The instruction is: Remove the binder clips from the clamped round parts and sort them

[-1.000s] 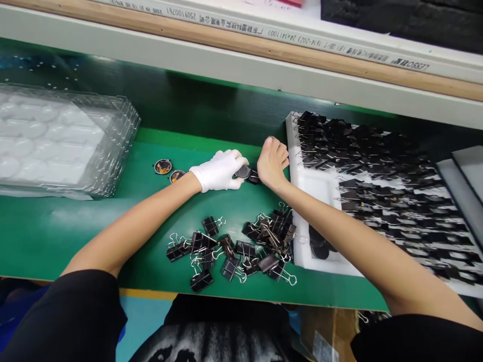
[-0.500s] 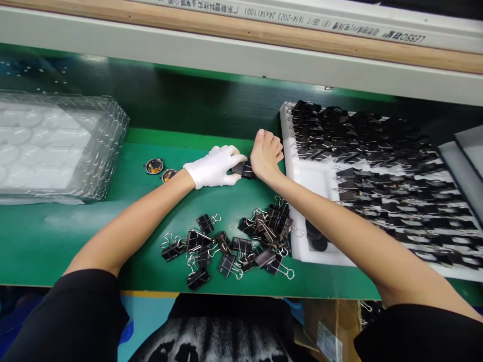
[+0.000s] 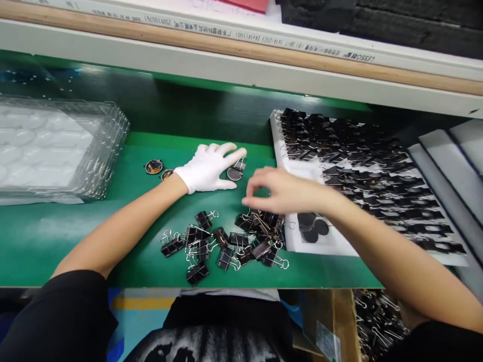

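Note:
My left hand [image 3: 211,168], in a white glove, lies spread on the green bench. Between its thumb and forefinger is a round black disc part [image 3: 234,173] with a binder clip [image 3: 239,164] on its edge; the forefinger reaches the clip's wire handles. My bare right hand [image 3: 273,190] hovers just above a pile of black binder clips [image 3: 260,229]. Its fingers are loosely curled, a gap shows inside the thumb, and nothing is visible in them. Two round parts with orange insides, one a ring-edged disc [image 3: 154,167], lie left of the glove, the second partly hidden by the wrist.
Clear plastic trays [image 3: 60,151] are stacked at the left. A white foam tray [image 3: 298,246] at the right holds rows of clipped parts [image 3: 350,146] and several loose black discs [image 3: 311,229]. Below the bench edge stands a cardboard box [image 3: 326,322] of binder clips.
My right hand has left the clipped disc and moved down toward the clip pile. My left fingers have spread, leaving the disc on the bench. The view has shifted slightly.

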`<state>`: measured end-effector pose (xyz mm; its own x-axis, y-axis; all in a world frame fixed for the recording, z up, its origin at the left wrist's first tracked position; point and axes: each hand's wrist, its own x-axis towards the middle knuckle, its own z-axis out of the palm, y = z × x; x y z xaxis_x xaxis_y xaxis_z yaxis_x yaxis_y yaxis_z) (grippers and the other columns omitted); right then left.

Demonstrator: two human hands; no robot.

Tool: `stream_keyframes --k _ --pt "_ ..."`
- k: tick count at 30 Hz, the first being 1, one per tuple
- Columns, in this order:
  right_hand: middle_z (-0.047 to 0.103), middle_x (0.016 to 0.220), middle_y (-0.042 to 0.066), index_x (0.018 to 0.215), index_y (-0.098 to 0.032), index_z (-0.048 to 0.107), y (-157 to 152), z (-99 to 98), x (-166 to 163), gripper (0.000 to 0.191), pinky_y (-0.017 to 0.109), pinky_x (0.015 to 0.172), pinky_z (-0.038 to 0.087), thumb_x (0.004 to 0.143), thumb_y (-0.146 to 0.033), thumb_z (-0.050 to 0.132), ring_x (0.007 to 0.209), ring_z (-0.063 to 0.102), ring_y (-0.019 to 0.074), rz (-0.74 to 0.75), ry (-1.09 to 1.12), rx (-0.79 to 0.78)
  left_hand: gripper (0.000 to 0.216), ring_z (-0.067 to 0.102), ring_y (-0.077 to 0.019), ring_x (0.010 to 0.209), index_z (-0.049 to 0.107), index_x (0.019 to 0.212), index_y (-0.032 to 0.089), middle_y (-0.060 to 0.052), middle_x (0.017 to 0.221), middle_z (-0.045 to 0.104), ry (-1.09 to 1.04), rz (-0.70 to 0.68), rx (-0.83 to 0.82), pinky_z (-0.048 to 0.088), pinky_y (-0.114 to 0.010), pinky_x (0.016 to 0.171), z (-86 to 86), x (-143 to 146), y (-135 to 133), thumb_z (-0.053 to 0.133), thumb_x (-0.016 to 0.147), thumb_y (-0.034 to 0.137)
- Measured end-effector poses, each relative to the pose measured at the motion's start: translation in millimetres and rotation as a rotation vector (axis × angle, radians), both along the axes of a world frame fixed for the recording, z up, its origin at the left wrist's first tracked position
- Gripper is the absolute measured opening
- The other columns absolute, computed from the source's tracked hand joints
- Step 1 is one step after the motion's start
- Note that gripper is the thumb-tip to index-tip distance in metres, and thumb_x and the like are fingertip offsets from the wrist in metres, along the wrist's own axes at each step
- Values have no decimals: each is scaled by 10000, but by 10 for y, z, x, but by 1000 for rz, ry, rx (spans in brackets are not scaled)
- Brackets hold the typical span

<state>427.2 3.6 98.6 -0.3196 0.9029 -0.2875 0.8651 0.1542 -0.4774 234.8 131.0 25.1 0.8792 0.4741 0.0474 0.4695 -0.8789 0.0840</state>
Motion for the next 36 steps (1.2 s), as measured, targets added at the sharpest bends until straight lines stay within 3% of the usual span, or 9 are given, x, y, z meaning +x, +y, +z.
stream_keyframes --k 2,5,8,12,19,24,28,32,36 --pt "672 902 83 797 -221 732 -186 0 -93 215 461 942 399 918 -396 707 963 599 288 87 -151 -66 730 499 -410 1343 421 1621 380 -130 1619 479 51 -121 -40 342 -513 1044 33 -15 32 598 949 606" --pt "680 909 85 767 -215 724 -276 -70 -178 184 465 940 380 929 -264 651 965 599 279 102 -155 -88 656 526 -411 1285 521 1551 352 -150 1409 632 112 -132 -42 315 -551 1073 94 -30 74 590 952 610" --pt "711 910 69 784 -214 719 -233 -106 -165 238 429 912 419 931 -388 651 929 618 250 -81 148 -142 665 522 -440 1277 585 1486 288 -177 1313 657 109 -89 2 291 -584 1079 146 -56 83 612 929 649" --pt "720 845 52 775 -209 709 -161 -125 -81 429 374 813 470 807 -637 719 831 619 223 -423 495 -164 721 491 -436 1337 502 1558 295 -175 1515 551 26 -62 16 318 -547 1056 117 -78 96 616 934 637" --pt "733 840 99 756 -218 703 157 -291 98 196 380 776 467 898 -319 613 807 652 269 -565 -85 138 493 622 -356 1150 690 1290 227 -142 1189 723 119 -6 -9 365 -481 1004 30 -65 243 553 983 588" --pt "692 771 100 755 -218 694 448 -397 143 264 379 723 475 947 -364 585 775 650 276 -532 -152 -19 446 661 -340 1072 721 1174 231 -121 1080 747 171 36 -12 383 -451 956 125 -102 298 620 935 593" --pt "700 1080 171 1055 -208 740 636 -337 207 431 512 959 498 960 -600 588 1059 639 355 -469 -182 125 405 686 -322 954 727 1109 208 -117 1008 749 212 50 -17 400 -429 885 207 -119 267 635 926 558" --pt "571 1381 204 1364 -240 618 853 -441 62 604 672 1113 353 1063 -647 288 1342 476 411 -650 -131 415 392 695 -316 928 723 1102 200 -118 991 747 262 55 24 411 -420 867 238 -109 242 620 942 543" --pt "481 1495 200 1441 -254 576 963 -733 -136 695 712 1171 245 1062 -672 169 1462 357 411 -682 -139 333 393 701 -332 967 725 1119 190 -134 1026 752 252 51 37 415 -424 881 228 -101 226 624 948 530"
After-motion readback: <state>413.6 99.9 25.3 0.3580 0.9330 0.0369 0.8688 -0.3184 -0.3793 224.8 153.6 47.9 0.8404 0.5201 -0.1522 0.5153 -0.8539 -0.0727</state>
